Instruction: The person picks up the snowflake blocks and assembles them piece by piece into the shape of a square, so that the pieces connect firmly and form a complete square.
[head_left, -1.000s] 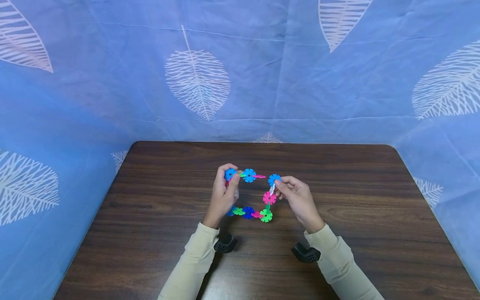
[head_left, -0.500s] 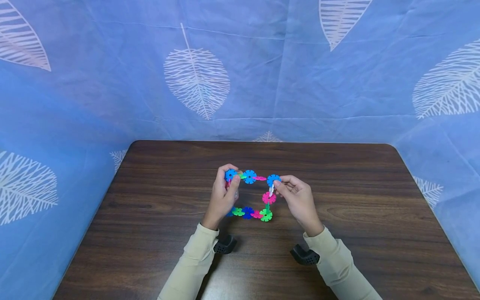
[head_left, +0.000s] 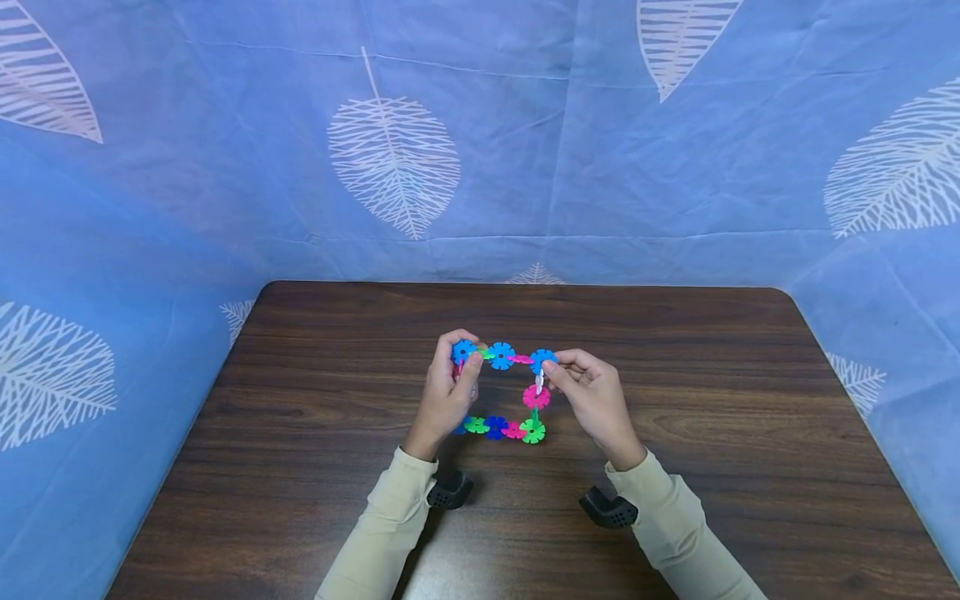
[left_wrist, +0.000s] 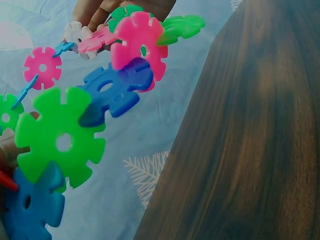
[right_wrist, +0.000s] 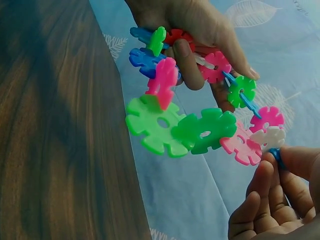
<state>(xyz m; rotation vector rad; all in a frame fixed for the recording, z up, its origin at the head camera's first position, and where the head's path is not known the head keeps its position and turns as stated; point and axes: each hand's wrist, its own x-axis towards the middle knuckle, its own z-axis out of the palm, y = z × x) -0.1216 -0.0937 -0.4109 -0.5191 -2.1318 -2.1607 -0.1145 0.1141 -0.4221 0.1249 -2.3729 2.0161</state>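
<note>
Interlocking snowflake discs (head_left: 501, 356) in blue, pink, green and white form a loop held above the table. My left hand (head_left: 448, 392) grips the loop's left side, near a blue disc (head_left: 464, 352) at the far left corner. Between right thumb and fingers, my right hand (head_left: 594, 400) pinches the blue disc (right_wrist: 276, 158) at the far right corner. That disc meets a pink disc (left_wrist: 42, 67) on one side and a white disc (right_wrist: 272, 137) on the other. Toward me hang a green disc (head_left: 532, 431) and a dark blue disc (head_left: 496, 427). Some left-side discs are hidden behind my left hand.
The dark wood-grain table (head_left: 720, 383) lies beneath both hands. Behind it hangs a blue cloth (head_left: 480, 167) with white leaf prints. Black wrist devices (head_left: 611, 508) are worn on both wrists.
My right hand has moved slightly left with its blue disc, and the gap to the neighbouring pink disc has closed. My left hand is almost still.
</note>
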